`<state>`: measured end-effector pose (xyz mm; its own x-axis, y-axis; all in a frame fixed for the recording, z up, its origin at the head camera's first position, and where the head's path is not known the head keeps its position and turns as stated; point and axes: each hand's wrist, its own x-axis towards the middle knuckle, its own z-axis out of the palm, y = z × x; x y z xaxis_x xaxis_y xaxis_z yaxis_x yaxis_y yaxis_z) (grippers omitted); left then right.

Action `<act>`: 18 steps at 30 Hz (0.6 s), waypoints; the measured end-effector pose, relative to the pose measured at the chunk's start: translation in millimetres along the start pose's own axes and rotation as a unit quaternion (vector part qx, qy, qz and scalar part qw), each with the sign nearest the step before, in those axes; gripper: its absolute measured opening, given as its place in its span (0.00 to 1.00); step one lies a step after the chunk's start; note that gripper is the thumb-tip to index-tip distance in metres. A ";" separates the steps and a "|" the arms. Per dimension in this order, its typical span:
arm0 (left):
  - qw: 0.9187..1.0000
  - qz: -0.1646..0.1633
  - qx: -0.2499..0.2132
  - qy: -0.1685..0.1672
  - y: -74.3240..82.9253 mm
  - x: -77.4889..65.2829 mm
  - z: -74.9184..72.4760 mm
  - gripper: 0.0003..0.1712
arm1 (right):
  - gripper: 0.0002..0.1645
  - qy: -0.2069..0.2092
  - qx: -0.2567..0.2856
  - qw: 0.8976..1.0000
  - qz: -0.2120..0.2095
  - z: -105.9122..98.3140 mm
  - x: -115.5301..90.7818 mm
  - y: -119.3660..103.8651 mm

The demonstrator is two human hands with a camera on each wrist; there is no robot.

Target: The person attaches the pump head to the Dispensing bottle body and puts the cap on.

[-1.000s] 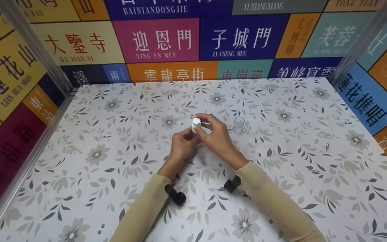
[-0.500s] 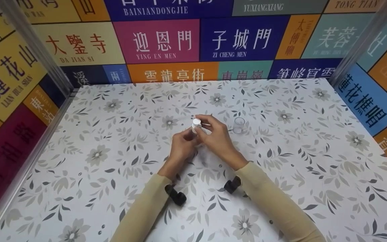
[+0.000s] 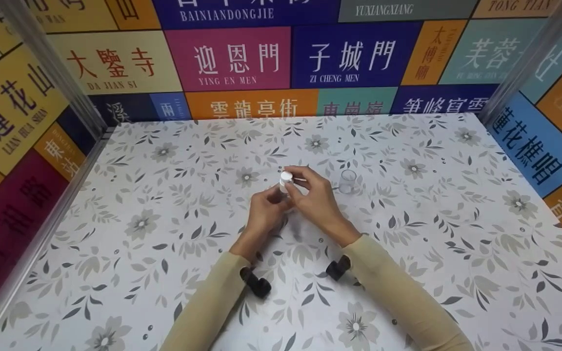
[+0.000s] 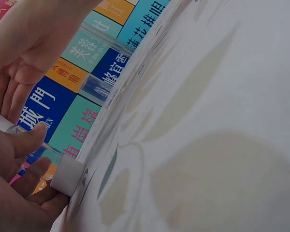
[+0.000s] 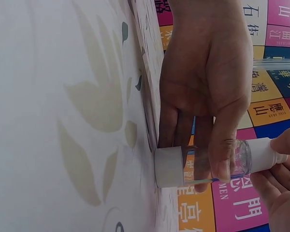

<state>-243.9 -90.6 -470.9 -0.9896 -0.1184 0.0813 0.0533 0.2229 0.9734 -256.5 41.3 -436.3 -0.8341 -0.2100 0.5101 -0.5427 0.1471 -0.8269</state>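
Note:
A small clear bottle [image 3: 286, 184] with a white base [image 5: 169, 167] and a white top [image 5: 261, 154] stands upright at the middle of the table. My left hand [image 3: 265, 212] grips its transparent body, thumb on one side and fingers curled round the other. Above that, my right hand [image 3: 317, 195] pinches the white top between thumb and fingers. The right wrist view shows the top narrowing where those fingertips meet it. From the head view, much of the bottle's body is hidden behind the hands.
A clear cup [image 3: 348, 181] stands on the table just right of my right hand; it shows in the left wrist view too. A flower-patterned cloth [image 3: 139, 273] covers the table. Walls of coloured sign panels [image 3: 232, 58] rise behind and on both sides.

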 end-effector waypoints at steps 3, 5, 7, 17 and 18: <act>1.000 0.005 0.005 0.002 -0.7 0.0 -0.1 0.20 | 0.19 0.000 -0.011 1.000 -0.009 -0.4 -0.3 0.2; 1.000 0.001 0.005 0.004 -0.4 -0.2 -0.1 0.21 | 0.20 0.000 -0.018 1.000 -0.013 -0.7 -0.5 0.0; 1.000 -0.001 0.002 0.004 -0.2 -0.3 0.3 0.22 | 0.21 0.001 -0.022 1.000 -0.012 -0.6 -0.5 0.4; 1.000 0.005 0.012 0.005 0.5 0.0 0.8 0.22 | 0.22 0.000 -0.030 1.000 0.002 -0.5 -0.6 1.1; 1.000 0.005 0.012 0.006 0.3 0.1 0.9 0.22 | 0.23 -0.001 -0.030 1.000 0.003 -0.7 -0.5 1.1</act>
<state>-244.2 -89.7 -470.9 -0.9875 -0.1271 0.0930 0.0594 0.2467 0.9673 -256.7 42.2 -437.3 -0.8376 -0.2100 0.5043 -0.5421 0.2061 -0.8146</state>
